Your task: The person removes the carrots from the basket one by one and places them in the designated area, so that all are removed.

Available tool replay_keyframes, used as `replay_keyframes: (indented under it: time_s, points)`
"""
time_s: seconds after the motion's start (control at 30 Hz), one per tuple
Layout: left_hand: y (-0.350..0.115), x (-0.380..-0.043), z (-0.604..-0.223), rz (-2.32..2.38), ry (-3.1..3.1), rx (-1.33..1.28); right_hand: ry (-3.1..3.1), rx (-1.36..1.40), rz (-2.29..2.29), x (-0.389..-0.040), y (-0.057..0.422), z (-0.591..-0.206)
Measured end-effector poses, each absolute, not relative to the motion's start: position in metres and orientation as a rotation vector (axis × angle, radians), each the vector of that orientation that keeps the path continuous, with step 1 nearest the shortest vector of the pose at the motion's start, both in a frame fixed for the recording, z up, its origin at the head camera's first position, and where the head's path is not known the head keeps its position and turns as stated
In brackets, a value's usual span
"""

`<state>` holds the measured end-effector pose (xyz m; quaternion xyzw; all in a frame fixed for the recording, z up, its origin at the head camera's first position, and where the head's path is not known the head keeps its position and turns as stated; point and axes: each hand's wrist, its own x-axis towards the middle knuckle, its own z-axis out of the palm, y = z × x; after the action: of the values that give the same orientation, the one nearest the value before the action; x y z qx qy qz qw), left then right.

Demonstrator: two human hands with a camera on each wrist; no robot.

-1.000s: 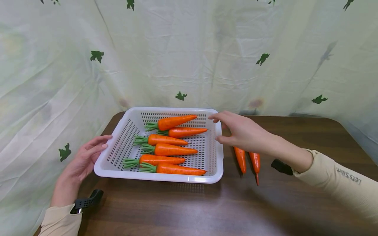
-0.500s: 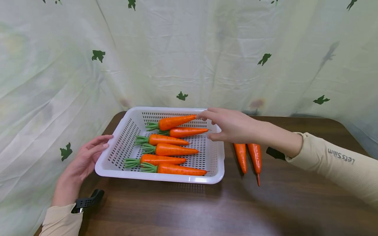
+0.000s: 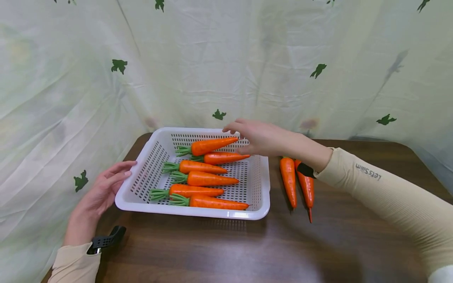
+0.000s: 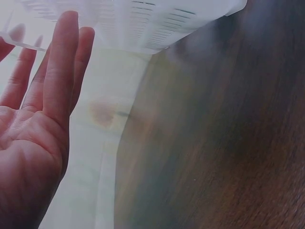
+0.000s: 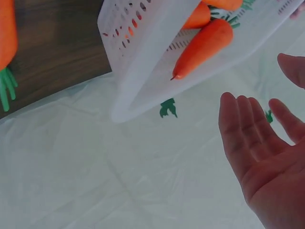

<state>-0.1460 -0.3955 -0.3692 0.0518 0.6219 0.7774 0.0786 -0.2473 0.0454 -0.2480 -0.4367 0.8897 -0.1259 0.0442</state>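
A white perforated plastic basket [image 3: 191, 211] stands on the table, with several orange carrots [image 3: 213, 179] with green stubs lying in it, tips pointing right. My left hand [image 3: 102, 189] touches the basket's left rim with fingertips; in the left wrist view its fingers [image 4: 59, 71] are mostly straight beside the basket wall. My right hand [image 3: 263, 138] hovers over the basket's back right corner, near the tip of the rearmost carrot [image 3: 212, 146]. Nothing is in it, and the right wrist view shows its fingers [image 5: 233, 126] spread loosely, apart from the basket.
Two more carrots [image 3: 288, 182] lie on the dark wooden table [image 3: 226, 251] just right of the basket, tips toward me. A pale curtain with green leaf shapes [image 3: 219, 114] hangs behind the table and along its left side.
My right hand has moved left and slightly back, from the basket's right rim to above its back right corner, uncovering more of the two table carrots. The left hand stays at the rim.
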Motion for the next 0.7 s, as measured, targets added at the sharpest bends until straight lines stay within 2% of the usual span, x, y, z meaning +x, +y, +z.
replay_keyframes:
  time_s: [0.7]
  points:
    - [-0.394, -0.147, -0.370, 2.350, 1.837, 0.142, 2.643, -1.370, -0.430, -0.284, -0.008, -0.251]
